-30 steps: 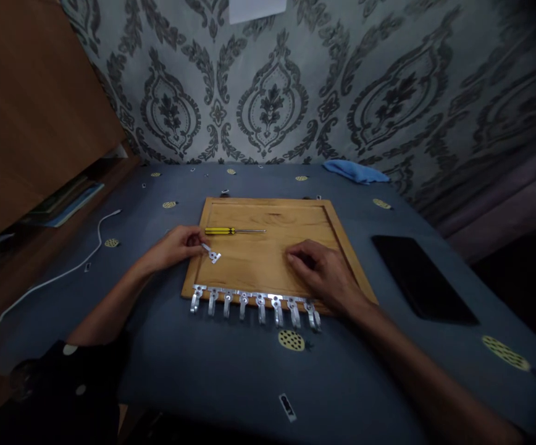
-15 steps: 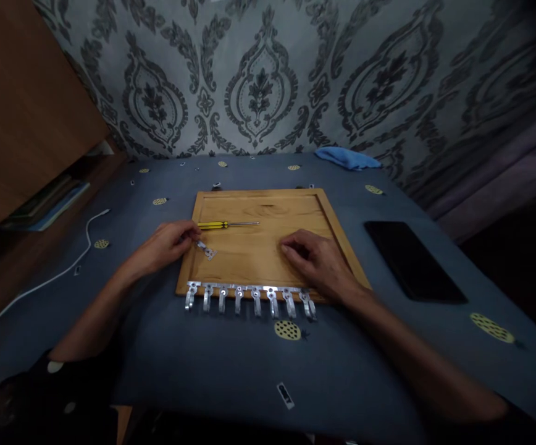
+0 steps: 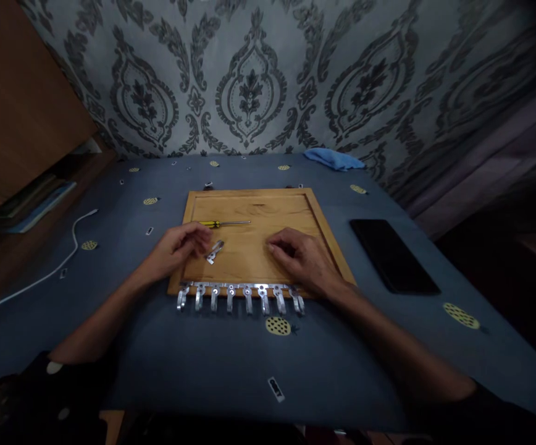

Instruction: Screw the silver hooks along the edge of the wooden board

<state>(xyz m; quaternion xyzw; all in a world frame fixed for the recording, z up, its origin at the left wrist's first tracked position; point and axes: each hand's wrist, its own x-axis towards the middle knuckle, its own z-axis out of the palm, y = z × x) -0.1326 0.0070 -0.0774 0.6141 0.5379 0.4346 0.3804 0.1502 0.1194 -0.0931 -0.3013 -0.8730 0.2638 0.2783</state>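
Observation:
A framed wooden board [image 3: 249,193] lies on the table. My left hand [image 3: 181,248] is over its left side, fingers loosely spread and slightly blurred. Just right of those fingertips is a small loose silver metal hook [image 3: 214,252]; I cannot tell whether they touch. A yellow-and-black screwdriver [image 3: 224,223] lies behind, its handle end hidden by my left hand. My right hand [image 3: 301,258] rests on the board's right part, thumb and fingers curled together; what they hold, if anything, is hidden. Along the front edge runs a row of several silver metal hooks [image 3: 231,298].
A black tablet-like slab [image 3: 392,254] lies right of the board. A blue cloth [image 3: 334,159] is at the back by the patterned wall. A white cable [image 3: 71,244] curves along the left, beside a wooden cabinet [image 3: 27,111] with papers on its shelf.
The loose hook has turned and lies further onto the board. My left hand has moved inward and its fingers have loosened from a pinch. The view has shifted slightly; my right hand stays curled.

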